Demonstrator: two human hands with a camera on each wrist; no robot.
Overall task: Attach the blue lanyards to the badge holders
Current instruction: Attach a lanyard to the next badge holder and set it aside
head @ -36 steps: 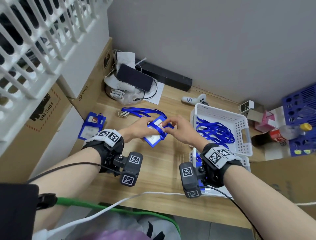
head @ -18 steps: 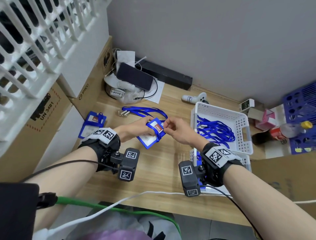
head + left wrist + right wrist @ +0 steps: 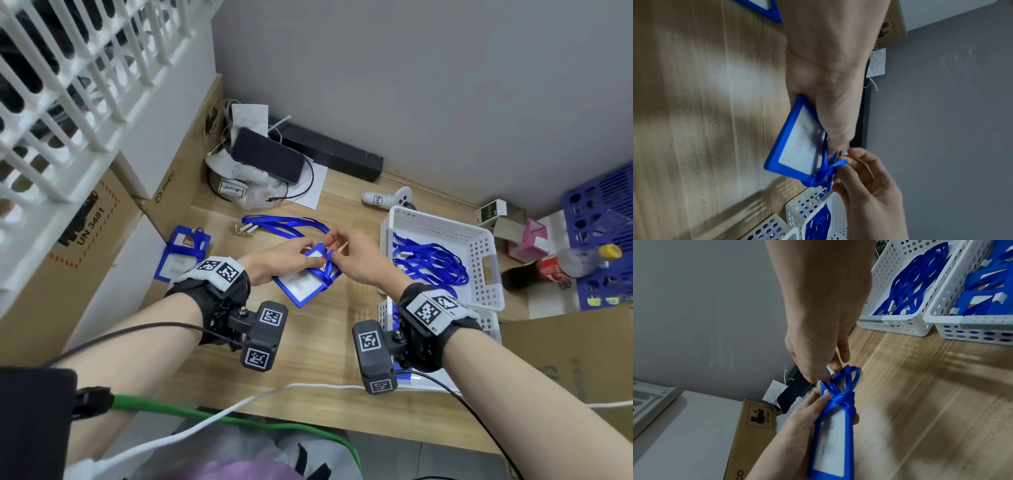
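A blue badge holder [image 3: 301, 286] [image 3: 795, 142] [image 3: 830, 443] with a white card is held a little above the wooden table. My left hand [image 3: 284, 258] [image 3: 830, 81] [image 3: 807, 408] grips its upper part. A blue lanyard [image 3: 328, 269] [image 3: 826, 168] [image 3: 842, 395] is wrapped around the holder's top. My right hand [image 3: 349, 257] [image 3: 863, 175] [image 3: 818, 345] pinches the lanyard's end with its white clip just above the holder. Another lanyard [image 3: 284, 222] lies on the table behind the hands. A second badge holder [image 3: 181, 253] lies at the left.
A white basket [image 3: 486, 253] [image 3: 906, 321] at the right holds several loose blue lanyards. A nearer basket [image 3: 489, 322] [image 3: 972, 324] holds badge holders. Cardboard boxes [image 3: 85, 246] stand along the left. A phone [image 3: 267, 156], a controller [image 3: 390, 198] and a bottle [image 3: 565, 263] sit near the wall.
Both hands and the badge holder have drifted slightly left and toward me. The right hand has pulled the lanyard end up, tightening the strap around the holder's top.
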